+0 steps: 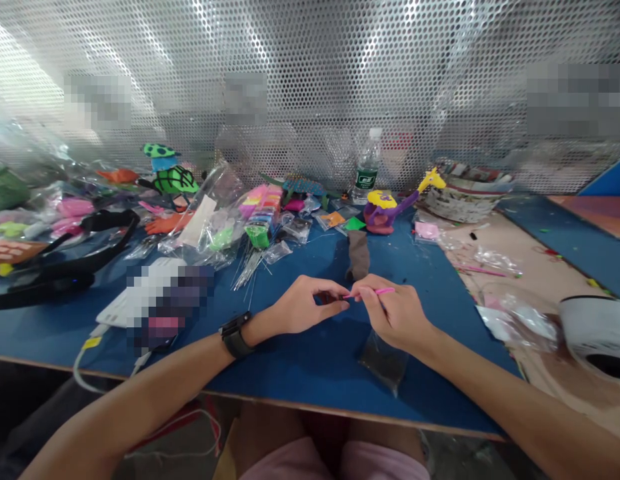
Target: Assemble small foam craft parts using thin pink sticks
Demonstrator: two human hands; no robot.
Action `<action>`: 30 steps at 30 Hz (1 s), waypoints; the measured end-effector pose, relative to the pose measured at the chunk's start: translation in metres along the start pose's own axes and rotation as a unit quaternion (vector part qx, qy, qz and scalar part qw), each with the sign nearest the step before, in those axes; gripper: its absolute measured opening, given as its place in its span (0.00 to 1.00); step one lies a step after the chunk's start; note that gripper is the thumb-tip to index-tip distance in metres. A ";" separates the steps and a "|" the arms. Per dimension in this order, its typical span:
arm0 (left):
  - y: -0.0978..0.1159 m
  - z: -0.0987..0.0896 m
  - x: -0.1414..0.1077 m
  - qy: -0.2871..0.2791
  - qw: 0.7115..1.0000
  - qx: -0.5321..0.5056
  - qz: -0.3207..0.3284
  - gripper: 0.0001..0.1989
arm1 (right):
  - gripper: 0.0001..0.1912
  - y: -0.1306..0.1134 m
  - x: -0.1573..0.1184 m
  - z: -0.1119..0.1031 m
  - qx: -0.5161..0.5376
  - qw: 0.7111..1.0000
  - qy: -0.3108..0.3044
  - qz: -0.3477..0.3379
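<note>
My right hand is closed around a thin pink stick-like tool, its tip pointing left. Facing it, my left hand has thumb and fingertips pinched together at the tool's tip; whatever they hold is too small to make out. Just beyond my fingers a grey-brown strip of soft clay lies on the blue table. A clear plastic bag with dark stuff in it rests below my right hand.
Behind are a yellow-and-purple clay figure, a water bottle and a paper-covered basket. Wires and clay packs lie left, near a white power strip. A white roll-like object stands right.
</note>
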State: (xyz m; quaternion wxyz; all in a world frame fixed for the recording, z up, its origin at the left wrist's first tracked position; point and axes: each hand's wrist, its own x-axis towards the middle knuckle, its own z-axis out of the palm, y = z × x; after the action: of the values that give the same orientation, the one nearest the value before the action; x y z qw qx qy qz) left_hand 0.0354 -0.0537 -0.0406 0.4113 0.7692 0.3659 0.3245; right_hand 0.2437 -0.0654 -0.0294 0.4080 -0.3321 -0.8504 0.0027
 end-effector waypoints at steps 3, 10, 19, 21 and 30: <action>0.000 0.000 0.000 -0.002 1.000 0.001 0.003 0.13 | 0.19 0.000 0.000 0.000 0.009 1.000 -0.009 -0.003; 0.003 -0.001 0.000 -0.009 1.000 0.013 0.009 0.12 | 0.19 0.001 0.000 0.000 0.011 1.000 -0.011 -0.003; 0.004 -0.001 0.000 -0.012 0.998 0.050 0.022 0.12 | 0.19 0.000 -0.001 0.001 0.011 1.000 -0.017 -0.006; 0.005 -0.002 0.000 -0.012 0.998 0.057 0.023 0.12 | 0.19 0.000 -0.001 0.001 0.012 1.000 -0.018 -0.010; 0.003 -0.002 0.000 -0.002 0.999 0.034 0.017 0.13 | 0.20 0.001 0.000 -0.001 -0.008 1.000 -0.008 -0.003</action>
State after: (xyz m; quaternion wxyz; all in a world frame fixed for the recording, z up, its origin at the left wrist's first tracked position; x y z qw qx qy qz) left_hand 0.0350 -0.0544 -0.0372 0.3800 0.7896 0.3628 0.3171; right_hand 0.2448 -0.0653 -0.0294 0.3986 -0.3333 -0.8544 -0.0029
